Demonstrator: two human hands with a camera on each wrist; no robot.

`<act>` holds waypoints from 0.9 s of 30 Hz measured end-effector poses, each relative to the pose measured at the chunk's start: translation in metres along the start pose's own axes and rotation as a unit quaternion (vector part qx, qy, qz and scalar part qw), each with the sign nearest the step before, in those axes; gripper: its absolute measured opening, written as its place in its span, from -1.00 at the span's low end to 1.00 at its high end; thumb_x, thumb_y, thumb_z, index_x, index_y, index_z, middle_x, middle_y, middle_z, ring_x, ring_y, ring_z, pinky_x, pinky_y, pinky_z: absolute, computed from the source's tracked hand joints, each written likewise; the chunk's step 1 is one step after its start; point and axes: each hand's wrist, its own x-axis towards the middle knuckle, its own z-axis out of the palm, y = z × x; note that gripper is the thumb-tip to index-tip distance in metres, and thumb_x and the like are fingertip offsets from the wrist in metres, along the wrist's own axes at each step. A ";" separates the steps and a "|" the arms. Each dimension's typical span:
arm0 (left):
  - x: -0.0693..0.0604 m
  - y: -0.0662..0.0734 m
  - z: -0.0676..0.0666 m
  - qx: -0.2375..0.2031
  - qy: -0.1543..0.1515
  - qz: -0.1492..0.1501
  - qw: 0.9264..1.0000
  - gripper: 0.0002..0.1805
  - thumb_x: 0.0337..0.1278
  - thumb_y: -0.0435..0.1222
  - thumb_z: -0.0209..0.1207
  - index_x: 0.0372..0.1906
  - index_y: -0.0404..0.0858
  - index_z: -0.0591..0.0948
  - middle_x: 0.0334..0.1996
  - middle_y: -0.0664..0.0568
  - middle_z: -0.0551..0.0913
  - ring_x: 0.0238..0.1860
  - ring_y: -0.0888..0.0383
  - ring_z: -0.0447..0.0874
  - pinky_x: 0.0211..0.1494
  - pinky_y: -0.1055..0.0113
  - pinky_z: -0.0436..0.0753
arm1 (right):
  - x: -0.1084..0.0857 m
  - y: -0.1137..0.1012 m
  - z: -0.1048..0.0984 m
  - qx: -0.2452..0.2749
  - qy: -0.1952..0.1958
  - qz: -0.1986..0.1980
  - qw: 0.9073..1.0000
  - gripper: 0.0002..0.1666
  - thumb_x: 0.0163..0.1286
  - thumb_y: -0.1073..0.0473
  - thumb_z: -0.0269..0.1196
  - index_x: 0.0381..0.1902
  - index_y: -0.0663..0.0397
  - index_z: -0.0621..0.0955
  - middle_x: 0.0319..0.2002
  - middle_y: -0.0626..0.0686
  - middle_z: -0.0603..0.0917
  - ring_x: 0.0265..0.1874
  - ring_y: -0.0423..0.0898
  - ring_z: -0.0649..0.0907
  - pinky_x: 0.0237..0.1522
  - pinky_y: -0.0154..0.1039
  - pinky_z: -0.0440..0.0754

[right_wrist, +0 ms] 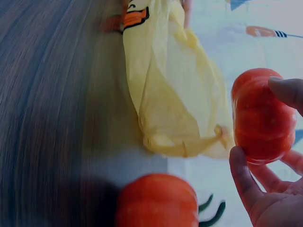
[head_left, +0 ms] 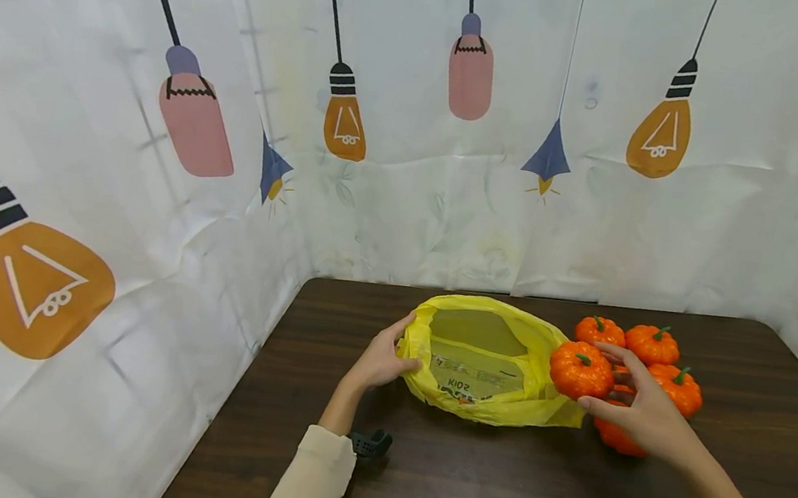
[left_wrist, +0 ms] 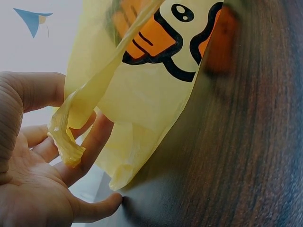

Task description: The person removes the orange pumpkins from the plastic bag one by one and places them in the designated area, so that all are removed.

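Observation:
A yellow plastic bag (head_left: 538,402) lies with its mouth spread wide on the table, and printed lettering shows inside. At its left rim my left hand (head_left: 381,356) holds the plastic, the fingers curved about the edge. The left wrist view shows a bag handle (left_wrist: 68,137) hanging across those fingers. My right hand (head_left: 649,417) grips a small orange pumpkin (head_left: 582,372) between thumb and fingers, just beside the bag's right rim. In the right wrist view this pumpkin (right_wrist: 262,116) is off the table. The bag's far inside is partly hidden.
Several more orange pumpkins are grouped right of the bag, among them one at the back (head_left: 653,345) and one behind my right hand (head_left: 679,390). The dark wooden table (head_left: 474,486) meets a white curtain (head_left: 418,218) printed with lamps at the back and left.

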 end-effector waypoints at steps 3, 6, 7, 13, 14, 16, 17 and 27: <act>0.000 0.000 0.000 0.000 0.000 0.001 1.000 -0.03 0.22 -0.33 0.36 0.65 -0.03 0.12 0.64 -0.02 0.12 0.58 -0.21 0.16 0.29 -0.10 0.59 | -0.004 0.006 -0.007 0.004 0.003 0.008 1.000 0.00 0.36 -0.01 0.42 0.59 -0.03 0.16 0.49 0.25 0.24 0.22 0.04 0.51 -0.06 -0.40 0.64; 0.001 0.000 0.000 0.001 -0.001 0.003 1.000 -0.03 0.22 -0.32 0.36 0.65 -0.04 0.12 0.64 -0.03 0.13 0.58 -0.23 0.17 0.26 -0.07 0.61 | -0.009 0.013 -0.014 0.007 0.009 0.010 1.000 0.01 0.36 0.03 0.42 0.60 -0.01 0.14 0.47 0.23 0.25 0.11 -0.39 0.48 -0.08 -0.54 0.59; 0.001 0.000 0.000 0.001 -0.001 0.004 1.000 -0.03 0.21 -0.32 0.36 0.65 -0.05 0.12 0.64 -0.04 0.13 0.57 -0.24 0.18 0.24 -0.06 0.62 | -0.011 0.015 -0.016 0.005 0.012 0.011 1.000 0.01 0.36 0.04 0.42 0.60 0.00 0.14 0.47 0.23 0.25 0.06 -0.50 0.45 -0.09 -0.56 0.58; 0.000 0.000 -0.001 0.000 -0.001 0.002 1.000 -0.04 0.22 -0.33 0.35 0.65 -0.03 0.12 0.64 -0.03 0.12 0.57 -0.23 0.18 0.23 -0.05 0.62 | -0.020 0.027 -0.029 -0.007 0.035 0.014 0.999 -0.02 0.37 0.08 0.41 0.59 0.05 0.16 0.43 0.29 0.24 -0.01 -0.66 0.37 -0.11 -0.64 0.53; 0.000 0.000 -0.001 0.001 -0.001 0.001 1.000 -0.04 0.22 -0.33 0.35 0.65 -0.03 0.12 0.64 -0.03 0.12 0.57 -0.22 0.19 0.24 -0.06 0.62 | -0.022 0.029 -0.032 -0.009 0.038 0.016 0.999 -0.02 0.37 0.08 0.41 0.59 0.04 0.16 0.42 0.30 0.24 -0.01 -0.66 0.37 -0.11 -0.65 0.52; 0.000 -0.001 -0.001 0.003 -0.001 0.002 1.000 -0.04 0.22 -0.32 0.35 0.65 -0.03 0.12 0.64 -0.03 0.12 0.57 -0.22 0.19 0.25 -0.07 0.61 | -0.025 0.033 -0.036 -0.012 0.042 0.020 0.999 -0.03 0.38 0.08 0.40 0.60 0.01 0.16 0.41 0.32 0.23 -0.02 -0.67 0.36 -0.12 -0.66 0.51; 0.000 -0.001 0.000 0.004 -0.001 0.003 1.000 -0.04 0.22 -0.32 0.35 0.65 -0.03 0.12 0.64 -0.03 0.12 0.57 -0.22 0.19 0.26 -0.07 0.61 | -0.027 0.035 -0.038 -0.014 0.043 0.023 0.999 -0.02 0.39 0.07 0.40 0.60 -0.01 0.15 0.41 0.32 0.22 -0.02 -0.68 0.36 -0.13 -0.67 0.51; 0.001 -0.002 -0.001 0.006 -0.001 0.004 1.000 -0.03 0.20 -0.31 0.35 0.65 -0.03 0.12 0.63 -0.05 0.14 0.54 -0.21 0.25 0.17 0.01 0.65 | -0.046 0.058 -0.052 -0.013 0.071 0.056 0.996 -0.01 0.40 0.05 0.39 0.63 -0.22 0.12 0.38 0.28 0.23 -0.09 -0.73 0.41 -0.20 -0.65 0.53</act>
